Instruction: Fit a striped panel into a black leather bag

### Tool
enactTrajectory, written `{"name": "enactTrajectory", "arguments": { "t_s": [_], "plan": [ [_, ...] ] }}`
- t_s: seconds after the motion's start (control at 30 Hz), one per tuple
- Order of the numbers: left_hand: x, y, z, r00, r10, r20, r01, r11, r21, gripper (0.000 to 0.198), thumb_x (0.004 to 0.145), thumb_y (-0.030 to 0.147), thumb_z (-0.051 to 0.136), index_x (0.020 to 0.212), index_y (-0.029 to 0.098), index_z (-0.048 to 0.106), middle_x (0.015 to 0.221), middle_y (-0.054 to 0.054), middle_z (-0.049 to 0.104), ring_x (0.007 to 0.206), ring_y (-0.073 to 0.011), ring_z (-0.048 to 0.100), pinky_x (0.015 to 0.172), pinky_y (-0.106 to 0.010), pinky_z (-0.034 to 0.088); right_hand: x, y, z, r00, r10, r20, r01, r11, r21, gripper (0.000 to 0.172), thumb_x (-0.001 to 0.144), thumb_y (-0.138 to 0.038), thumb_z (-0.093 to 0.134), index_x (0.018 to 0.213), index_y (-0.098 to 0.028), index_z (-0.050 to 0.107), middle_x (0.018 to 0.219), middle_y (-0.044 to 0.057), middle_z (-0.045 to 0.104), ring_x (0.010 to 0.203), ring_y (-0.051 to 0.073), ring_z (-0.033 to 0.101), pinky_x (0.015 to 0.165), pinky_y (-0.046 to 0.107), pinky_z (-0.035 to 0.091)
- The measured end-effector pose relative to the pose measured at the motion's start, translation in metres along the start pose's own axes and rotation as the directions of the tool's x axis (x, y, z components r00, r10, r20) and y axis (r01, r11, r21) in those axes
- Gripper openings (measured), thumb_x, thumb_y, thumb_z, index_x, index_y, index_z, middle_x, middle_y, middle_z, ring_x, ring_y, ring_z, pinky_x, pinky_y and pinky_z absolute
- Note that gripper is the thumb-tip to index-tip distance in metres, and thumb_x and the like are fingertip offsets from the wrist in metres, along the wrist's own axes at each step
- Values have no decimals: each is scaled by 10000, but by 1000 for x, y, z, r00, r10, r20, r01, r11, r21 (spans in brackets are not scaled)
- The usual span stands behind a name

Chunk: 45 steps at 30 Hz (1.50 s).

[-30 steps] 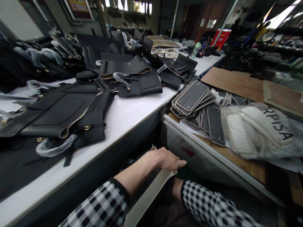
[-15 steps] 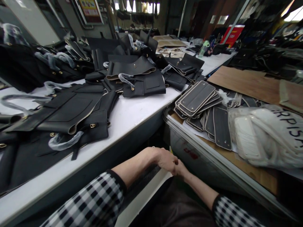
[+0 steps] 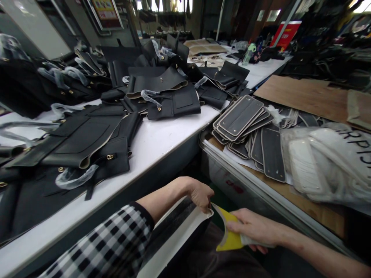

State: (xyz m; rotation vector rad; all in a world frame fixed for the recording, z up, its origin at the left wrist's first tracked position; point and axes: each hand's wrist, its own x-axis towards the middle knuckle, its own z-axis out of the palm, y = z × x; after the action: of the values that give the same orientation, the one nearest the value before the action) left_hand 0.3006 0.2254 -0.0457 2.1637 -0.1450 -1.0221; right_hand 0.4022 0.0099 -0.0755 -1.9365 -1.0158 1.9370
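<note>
My left hand [image 3: 199, 195] pinches the top corner of a black leather-like bag piece [image 3: 181, 216] with a broad pale band along it. That piece slants across my lap, its lower end cut off by the bottom of the view. To the right, my right hand [image 3: 252, 226] grips a curved yellow strip [image 3: 232, 233] with a whitish side, thumb on top. The strip's upper end reaches close to the corner at my left hand; whether it is still attached there I cannot tell. Black bags [image 3: 84, 131] with plastic-wrapped handles lie on the white table [image 3: 162, 133] ahead.
Right of my lap stands a bin-like stand [image 3: 223, 177] with a rounded pale rim. On it are stacked black panels [image 3: 242, 116] with pale edges, a plastic bag of white parts [image 3: 324, 166] and brown board [image 3: 304, 96]. The table edge runs along my left.
My right hand has moved from beside my left hand out to the right, drawing the yellow strip into view. The left hand stays at the bag piece's corner. The view has shifted slightly.
</note>
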Motion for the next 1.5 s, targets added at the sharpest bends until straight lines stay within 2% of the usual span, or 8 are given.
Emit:
{"name": "enactTrajectory", "arguments": {
  "t_s": [0.2, 0.53, 0.7, 0.8, 1.0, 1.17, 1.37, 1.5],
  "plan": [
    [-5, 3, -2, 998, -51, 47, 48, 997, 53, 637, 701, 239, 672, 1294, 61, 521, 1153, -161, 691, 987, -291, 668, 750, -327, 514, 15, -8, 6, 998, -57, 2, 57, 997, 42, 402, 940, -539, 436, 1003, -160, 553, 551, -1, 576, 329, 95, 473, 274, 141, 359],
    [-5, -3, -2, 998, 20, 68, -27, 995, 98, 709, 751, 219, 635, 1401, 41, 415, 1260, -190, 631, 1132, -300, 616, 879, -339, 494, 20, -13, 25, 999, 46, -4, -44, 978, 205, 494, 926, -635, 398, 991, -159, 512, 485, 1, 556, 306, 102, 472, 279, 134, 356],
    [-9, -4, -3, 997, 52, 56, -59, 990, 127, 623, 801, 259, 602, 1380, 78, 461, 1229, -168, 654, 1130, -307, 616, 887, -366, 501, 21, -18, 35, 997, 71, -11, -65, 962, 264, 625, 868, -750, 391, 1005, -152, 513, 474, 2, 553, 294, 112, 471, 274, 147, 359],
    [-10, -5, -4, 997, 68, 40, -73, 985, 154, 587, 809, 259, 603, 1363, 104, 490, 1222, -150, 662, 1132, -300, 615, 889, -356, 498, 23, -18, 42, 997, 74, -27, -63, 954, 294, 619, 887, -727, 377, 1051, -148, 522, 476, -1, 554, 296, 115, 477, 276, 146, 360],
    [-11, -10, -4, 995, 98, -18, -94, 981, 171, 535, 783, 262, 636, 1305, 164, 570, 1137, -105, 707, 1037, -265, 653, 821, -316, 508, 28, -16, 52, 992, 119, -39, -96, 923, 372, 595, 910, -694, 356, 1074, -141, 501, 477, 6, 559, 298, 117, 478, 276, 150, 373],
    [-14, -12, -7, 992, 125, 13, -125, 980, 152, 438, 802, 247, 620, 1232, 169, 638, 1117, -90, 716, 987, -216, 664, 780, -260, 487, 27, -20, 58, 990, 125, -63, -84, 893, 441, 613, 884, -718, 403, 1028, -139, 543, 482, 12, 561, 297, 119, 468, 274, 163, 366],
    [-10, -12, -7, 998, 62, -21, -61, 997, 45, 333, 718, 178, 635, 1034, 207, 738, 938, -50, 755, 863, -215, 679, 683, -256, 462, 38, -18, 65, 951, 7, -308, 140, 882, 451, 529, 788, -648, 634, 754, -120, 637, 646, 8, 557, 498, 42, 460, 425, 110, 339],
    [1, -16, -4, 996, 78, -31, -78, 997, -4, 326, 608, 104, 589, 853, 235, 760, 728, 36, 712, 701, -166, 629, 589, -212, 415, 37, -11, 63, 950, 56, -307, 88, 897, 434, 543, 754, -670, 664, 644, -149, 561, 522, -46, 435, 434, 41, 361, 374, 150, 256]
  ]
}}
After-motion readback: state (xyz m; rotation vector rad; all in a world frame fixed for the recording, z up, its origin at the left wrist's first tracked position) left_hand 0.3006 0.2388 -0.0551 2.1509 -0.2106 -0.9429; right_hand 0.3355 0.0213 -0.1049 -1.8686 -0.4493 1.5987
